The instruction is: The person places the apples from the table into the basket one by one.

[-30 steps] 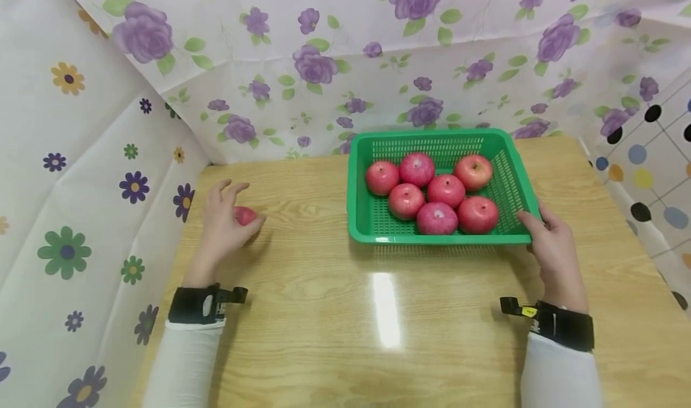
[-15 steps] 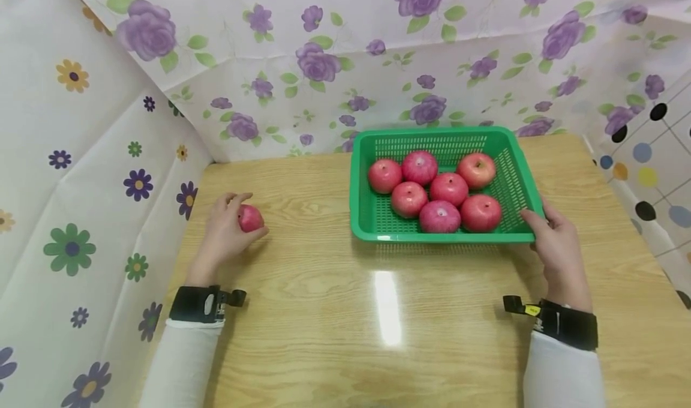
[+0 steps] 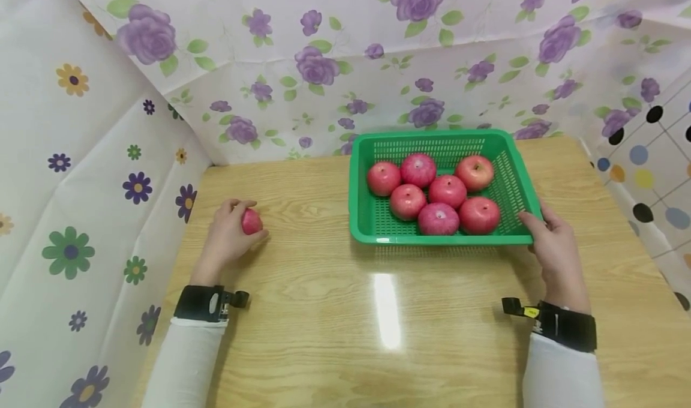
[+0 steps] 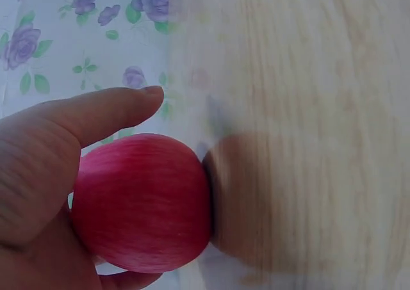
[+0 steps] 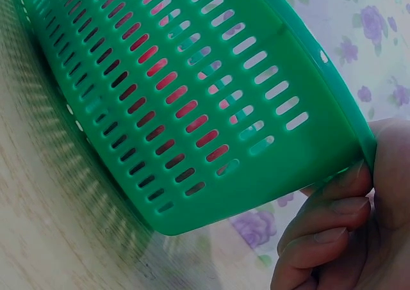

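Observation:
At the left of the table, my left hand (image 3: 227, 231) cups a red apple (image 3: 251, 221). In the left wrist view the fingers curl behind the apple (image 4: 144, 203), while the thumb stretches past it with a visible gap. The apple rests on the tabletop, its shadow beside it. My right hand (image 3: 556, 252) grips the front right corner of a green plastic basket (image 3: 353, 198), thumb on top of the rim. The right wrist view shows the fingers bent under the rim of the basket (image 5: 256, 194). Several red apples (image 3: 447, 192) lie inside it, also glimpsed through the slots.
The wood-grain table (image 3: 313, 324) carries a bright light reflection in front of the basket. Behind it hangs a sheet with purple flowers (image 3: 315, 66). A flower-printed sheet (image 3: 102, 216) borders the left side, and a dotted one (image 3: 653, 174) the right.
My left hand's fingers have come down and closed in around the apple from a wider spread above it. The right hand and the basket have stayed in place.

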{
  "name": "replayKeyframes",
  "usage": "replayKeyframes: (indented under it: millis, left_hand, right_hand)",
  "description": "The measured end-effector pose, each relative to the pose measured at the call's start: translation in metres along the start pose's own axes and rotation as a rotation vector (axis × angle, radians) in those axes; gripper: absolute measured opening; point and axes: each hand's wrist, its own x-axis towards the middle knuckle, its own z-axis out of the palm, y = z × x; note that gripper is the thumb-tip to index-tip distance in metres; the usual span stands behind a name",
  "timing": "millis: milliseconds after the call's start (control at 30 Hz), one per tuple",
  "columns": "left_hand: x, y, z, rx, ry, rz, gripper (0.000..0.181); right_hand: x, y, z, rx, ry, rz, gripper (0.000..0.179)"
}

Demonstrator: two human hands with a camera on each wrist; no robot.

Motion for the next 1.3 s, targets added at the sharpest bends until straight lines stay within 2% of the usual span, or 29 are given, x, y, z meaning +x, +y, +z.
replayKeyframes:
  millis: [267, 633, 933, 1133, 1300]
  left_hand:
    - [-0.005, -0.005, -0.001, 0.035, 0.006, -0.013, 0.078]
    - [-0.010, -0.004, -0.007, 0.009, 0.012, -0.028, 0.074]
    - [-0.009, 0.001, -0.004, -0.039, 0.040, -0.025, 0.075]
    - [-0.006, 0.013, -0.005, -0.068, 0.049, -0.015, 0.074]
    - [-0.002, 0.037, -0.006, -0.104, 0.025, 0.032, 0.074]
  right_hand:
    - [0.001, -0.002, -0.001, 0.035, 0.004, -0.011, 0.060]
    - [0.001, 0.000, -0.001, 0.049, 0.015, 0.002, 0.060]
    - [0.003, -0.003, 0.000, 0.071, -0.005, 0.021, 0.061]
    - [0.002, -0.003, 0.000, 0.098, 0.006, 0.024, 0.061]
    - [0.001, 0.000, 0.000, 0.124, 0.008, 0.027, 0.062]
